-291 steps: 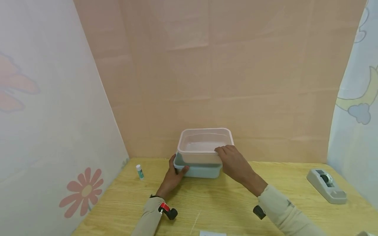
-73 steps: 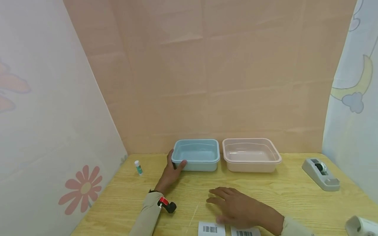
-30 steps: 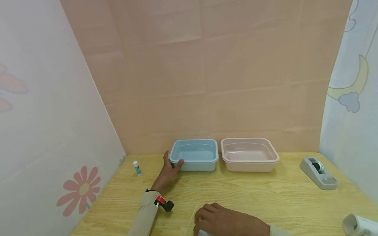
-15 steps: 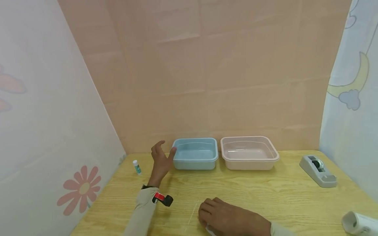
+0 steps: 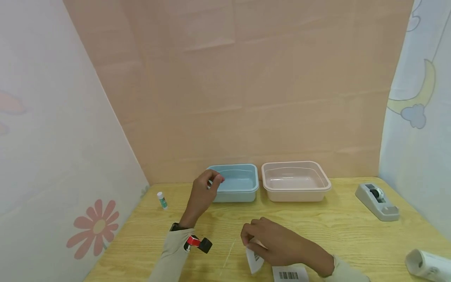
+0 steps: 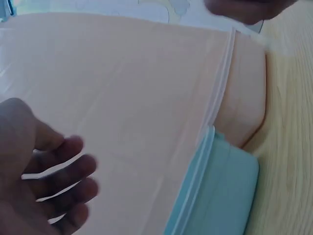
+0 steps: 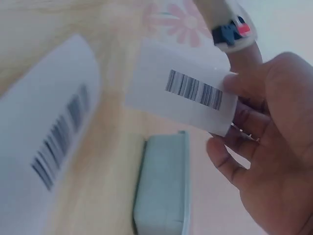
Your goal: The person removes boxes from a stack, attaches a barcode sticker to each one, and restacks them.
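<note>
**Barcode card (image 5: 254,260) in a fingertip pinch, left hand (image 5: 202,194) free**

From where I stand, the right hand (image 5: 278,243) has the card clamped at one end between thumb and fingers, the sheet hanging tilted above the table (image 5: 208,254). The right-wrist view shows the thumb stopping beside the bars, so most of the printing is uncovered. That is a good hold to keep: light, at the edge, no squeeze that would crease thin stock.

A second card (image 5: 290,274) lies on the wood just below that hand; I'd lift the wrist a little so nothing drags across it.

The left hand holds nothing. Its fingers are loosely bent at the left end of the blue tub (image 5: 236,197), apart from it; whether thumb and forefinger touch, I can't tell. It would be best used, I think, taking the card's opposite edge, so the sheet stays flat and square. The pink tub (image 5: 296,196) stands just right of the blue one, out of the way.
</note>
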A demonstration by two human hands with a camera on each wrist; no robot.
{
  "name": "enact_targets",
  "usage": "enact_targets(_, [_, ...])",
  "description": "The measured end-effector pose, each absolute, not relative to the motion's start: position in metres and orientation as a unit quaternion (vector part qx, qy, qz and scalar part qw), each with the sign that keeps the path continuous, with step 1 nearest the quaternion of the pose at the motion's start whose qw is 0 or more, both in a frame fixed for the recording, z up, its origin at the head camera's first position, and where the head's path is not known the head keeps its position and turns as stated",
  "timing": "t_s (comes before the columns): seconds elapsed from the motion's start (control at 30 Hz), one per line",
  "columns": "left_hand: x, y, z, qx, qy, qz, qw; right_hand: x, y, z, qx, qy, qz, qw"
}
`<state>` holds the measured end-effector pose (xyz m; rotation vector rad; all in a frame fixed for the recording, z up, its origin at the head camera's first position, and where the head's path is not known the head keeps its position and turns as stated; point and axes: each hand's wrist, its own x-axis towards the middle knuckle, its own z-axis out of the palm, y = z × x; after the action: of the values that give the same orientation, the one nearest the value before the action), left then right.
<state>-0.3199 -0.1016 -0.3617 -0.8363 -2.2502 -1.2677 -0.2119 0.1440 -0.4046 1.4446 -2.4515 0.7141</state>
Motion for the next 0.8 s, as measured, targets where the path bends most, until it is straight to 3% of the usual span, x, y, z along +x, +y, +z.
enact_targets(0.43, [-0.287, -0.079, -0.342, -0.462, -0.782, -0.400, -0.122, -0.220, 0.163, -0.381, 0.351, -0.817, 0.421, 0.178])
enact_targets(0.53, [-0.284, -0.078, -0.341, -0.471, -0.773, -0.399, -0.146, -0.220, 0.166, -0.380, 0.322, -0.819, 0.434, 0.192])
enact_targets(0.8, [-0.282, -0.075, -0.344, -0.476, -0.769, -0.401, -0.146, -0.218, 0.170, -0.378, 0.262, -0.820, 0.472, 0.189])
